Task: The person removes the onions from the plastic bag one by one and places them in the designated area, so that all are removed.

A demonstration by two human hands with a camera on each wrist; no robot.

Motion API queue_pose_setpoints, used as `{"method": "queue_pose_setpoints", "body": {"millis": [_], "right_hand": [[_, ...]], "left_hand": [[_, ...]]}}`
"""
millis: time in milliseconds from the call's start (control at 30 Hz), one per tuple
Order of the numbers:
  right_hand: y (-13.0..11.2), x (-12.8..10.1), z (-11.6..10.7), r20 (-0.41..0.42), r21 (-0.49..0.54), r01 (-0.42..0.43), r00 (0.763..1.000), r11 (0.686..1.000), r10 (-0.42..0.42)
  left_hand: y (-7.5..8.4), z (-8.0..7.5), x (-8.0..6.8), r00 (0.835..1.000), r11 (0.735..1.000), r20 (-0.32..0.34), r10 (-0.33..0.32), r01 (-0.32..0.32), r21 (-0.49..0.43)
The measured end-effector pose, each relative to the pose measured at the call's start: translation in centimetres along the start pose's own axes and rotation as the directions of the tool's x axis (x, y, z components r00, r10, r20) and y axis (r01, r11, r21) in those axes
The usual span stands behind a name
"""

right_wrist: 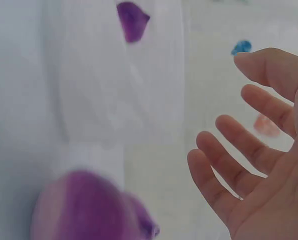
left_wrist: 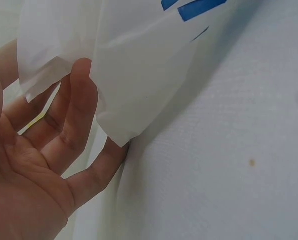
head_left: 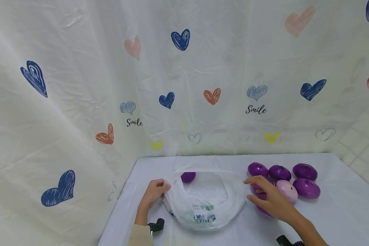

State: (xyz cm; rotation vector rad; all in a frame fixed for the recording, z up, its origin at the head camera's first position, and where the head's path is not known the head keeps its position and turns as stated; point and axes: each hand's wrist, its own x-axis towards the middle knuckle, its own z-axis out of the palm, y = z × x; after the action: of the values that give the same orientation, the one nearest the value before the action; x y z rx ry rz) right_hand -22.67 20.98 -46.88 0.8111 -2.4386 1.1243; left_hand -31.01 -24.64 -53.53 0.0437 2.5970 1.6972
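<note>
A white plastic bag [head_left: 204, 220] with green and blue print lies on the table, its mouth held wide. My left hand [head_left: 153, 194] pinches the left side of its rim between thumb and fingers; in the left wrist view the thin bag plastic [left_wrist: 144, 75] hangs over the fingers. One purple onion [head_left: 188, 177] shows through the mouth of the bag, at its left. My right hand [head_left: 272, 201] holds nothing, its fingers spread and slightly bent near the bag's right rim. In the right wrist view, an onion [right_wrist: 84, 210] sits below that hand.
Several purple onions, among them one at the far right [head_left: 306, 188] and a paler pink one [head_left: 287, 191], cluster right of the bag, partly hidden by my right hand. A white cloth covers the table [head_left: 335, 218]. Behind hangs a white curtain [head_left: 227, 61] printed with hearts.
</note>
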Motion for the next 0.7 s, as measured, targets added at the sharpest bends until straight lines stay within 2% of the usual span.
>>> {"method": "queue_pose_setpoints", "body": {"millis": [167,400,500,700], "right_hand": [[-1.9,2.7,3.1,0.07,0.047,0.013,0.997,0.999,-0.016],[-3.6,6.0,7.3,0.177,0.118,0.019,0.983,0.993,-0.039],[-3.9,7.3,8.7,0.233,0.146,-0.02,0.972,0.989,-0.014],[-3.3,9.0,11.5,0.294,0.169,-0.124,0.953,0.978,0.07]], "left_hand": [[-0.2,0.0,0.0,1.0,1.0,-0.002,-0.009,0.009,-0.008],[-0.3,-0.2,-0.1,1.0,1.0,0.011,0.018,-0.018,-0.016],[-0.2,-0.2,-0.2,1.0,1.0,0.009,0.018,-0.018,-0.019],[0.0,-0.1,-0.1,1.0,1.0,0.002,0.024,-0.024,-0.016]]}}
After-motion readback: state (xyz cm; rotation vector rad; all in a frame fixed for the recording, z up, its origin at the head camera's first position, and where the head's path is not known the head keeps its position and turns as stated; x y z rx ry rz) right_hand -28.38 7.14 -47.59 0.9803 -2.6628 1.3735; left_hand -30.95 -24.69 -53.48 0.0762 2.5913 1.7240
